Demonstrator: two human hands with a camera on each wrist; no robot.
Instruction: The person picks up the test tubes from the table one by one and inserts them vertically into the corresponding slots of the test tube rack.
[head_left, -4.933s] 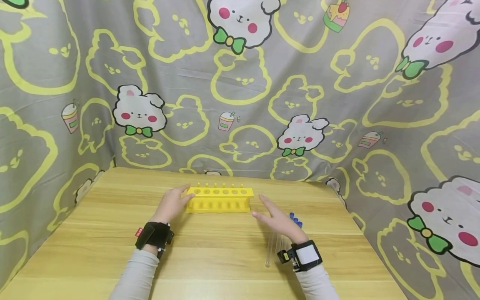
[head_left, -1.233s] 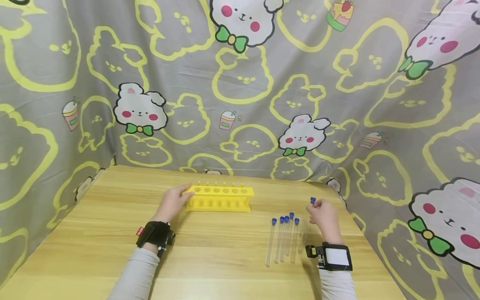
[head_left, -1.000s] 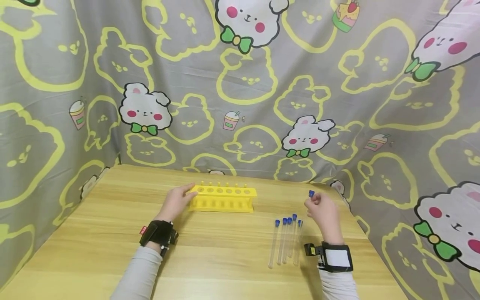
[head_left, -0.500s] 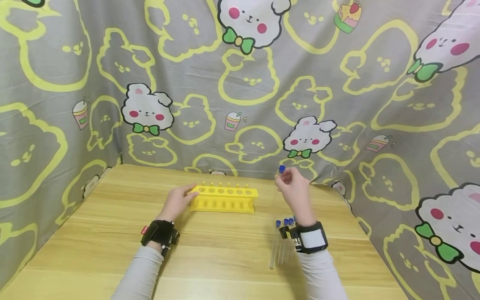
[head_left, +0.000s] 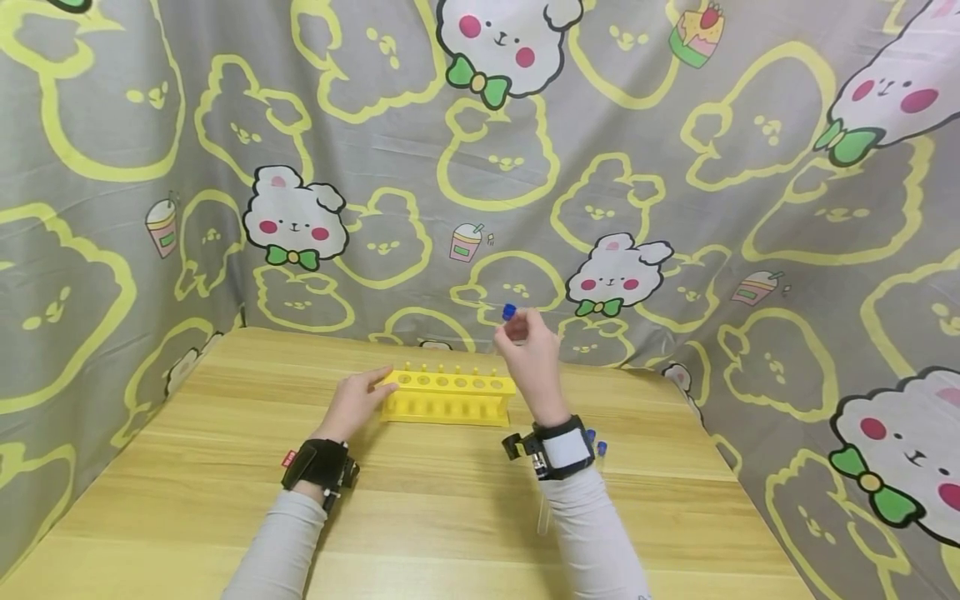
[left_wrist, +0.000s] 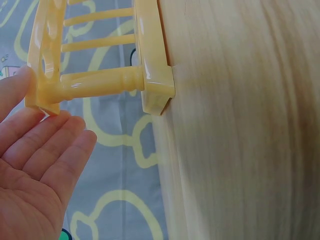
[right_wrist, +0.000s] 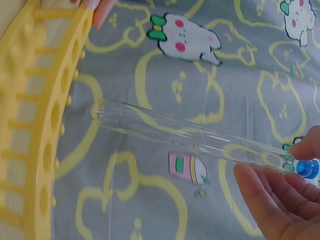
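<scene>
A yellow test tube rack (head_left: 450, 385) with a row of round holes stands on the wooden table. My left hand (head_left: 354, 404) holds its left end, thumb against the top bar and fingers at the end, as the left wrist view shows. Above the rack's right end, my right hand (head_left: 531, 354) pinches a clear test tube (right_wrist: 190, 135) just below its blue cap (head_left: 509, 312). In the right wrist view the tube's rounded bottom points towards the rack and is apart from it. No tubes show in the holes.
More capped test tubes (head_left: 543, 517) lie on the table, mostly hidden beneath my right forearm; a blue cap (head_left: 602, 448) shows beside the sleeve. A grey patterned curtain (head_left: 360, 167) hangs behind the table (head_left: 420, 517) and along both sides.
My right hand picked up one test tube from the group at the right, lifted it, and carried it left to above the rack. My left hand stays on the rack's end.
</scene>
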